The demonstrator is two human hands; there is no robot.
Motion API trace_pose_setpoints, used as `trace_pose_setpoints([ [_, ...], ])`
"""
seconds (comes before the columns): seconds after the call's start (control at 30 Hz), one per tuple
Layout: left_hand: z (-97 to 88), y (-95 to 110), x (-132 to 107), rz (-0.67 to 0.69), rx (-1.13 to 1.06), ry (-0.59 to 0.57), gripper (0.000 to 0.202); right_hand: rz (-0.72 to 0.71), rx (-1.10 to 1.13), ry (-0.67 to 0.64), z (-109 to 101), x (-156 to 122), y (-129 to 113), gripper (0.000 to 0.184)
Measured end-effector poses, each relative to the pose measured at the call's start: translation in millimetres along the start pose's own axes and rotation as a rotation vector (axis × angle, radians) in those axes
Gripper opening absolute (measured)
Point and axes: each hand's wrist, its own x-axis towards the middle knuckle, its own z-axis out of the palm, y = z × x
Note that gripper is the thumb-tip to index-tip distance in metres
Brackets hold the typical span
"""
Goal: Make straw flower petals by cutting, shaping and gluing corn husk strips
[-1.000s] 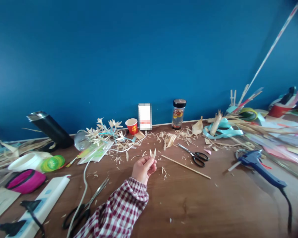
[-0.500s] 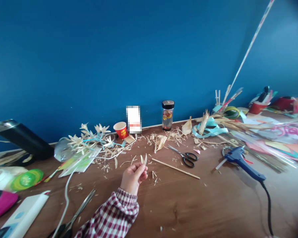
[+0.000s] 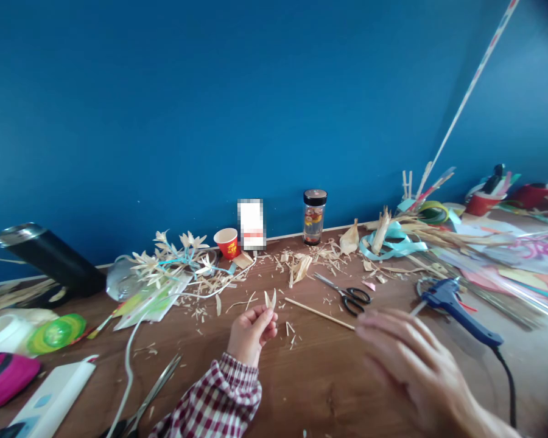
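Note:
My left hand (image 3: 252, 331) pinches two small, pale, pointed petal-like pieces (image 3: 270, 299) between thumb and forefinger, and their tips spread into a V. On the right my right hand (image 3: 404, 359) hangs over the table with its fingers stretched out, somewhat smeared by motion. I see nothing held in it. Its fingertips overlap the near end of a thin wooden stick (image 3: 317, 312) in the picture; whether they touch it I cannot tell. Black-handled scissors (image 3: 344, 292) lie beyond that hand. A blue glue gun (image 3: 459, 313) lies to its right.
Husk scraps (image 3: 300, 269) litter the back by a lidded jar (image 3: 313, 219) and a red paper cup (image 3: 227, 243). Pale husk flowers (image 3: 168, 261) are at left, near a black bottle (image 3: 50, 258). A second pair of scissors (image 3: 150, 392) and a power strip (image 3: 55, 398) lie front left.
My right hand has come into view from the lower right. The left hand keeps its pinch on the petal-like pieces. The whole scene has shifted slightly right and down.

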Motion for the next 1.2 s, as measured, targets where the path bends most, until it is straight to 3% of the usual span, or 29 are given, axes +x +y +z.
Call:
trace_pose_setpoints([
  [0.07,-1.0,0.3,1.0,-0.014,-0.003,-0.005,0.021,0.055,-0.13,-0.059,2.2,-0.4,36.8,0.023],
  [0.2,-1.5,-1.0,1.0,0.006,-0.014,0.0,0.021,0.385,-0.406,-0.139,-11.2,-31.7,107.5,0.034],
  [0.37,0.2,-1.4,-1.1,0.035,0.005,0.003,0.022,0.618,-0.59,-0.274,-28.0,-66.8,148.8,0.038],
  [0.53,1.4,-0.7,-2.5,0.037,0.02,0.027,0.018,0.731,-0.593,-0.376,-27.0,-71.8,158.2,0.037],
  [0.8,4.6,0.4,-5.5,0.031,0.032,0.032,0.012,0.779,-0.634,-0.441,-28.3,-63.9,147.0,0.029],
  [1.0,4.9,-0.1,-5.4,0.042,0.046,0.027,0.012,0.814,-0.675,-0.277,-33.1,-65.1,150.3,0.03],
  [1.2,2.7,-1.7,-3.7,0.054,0.058,0.028,0.016,0.873,-0.514,-0.158,-46.3,-62.7,156.7,0.028],
])
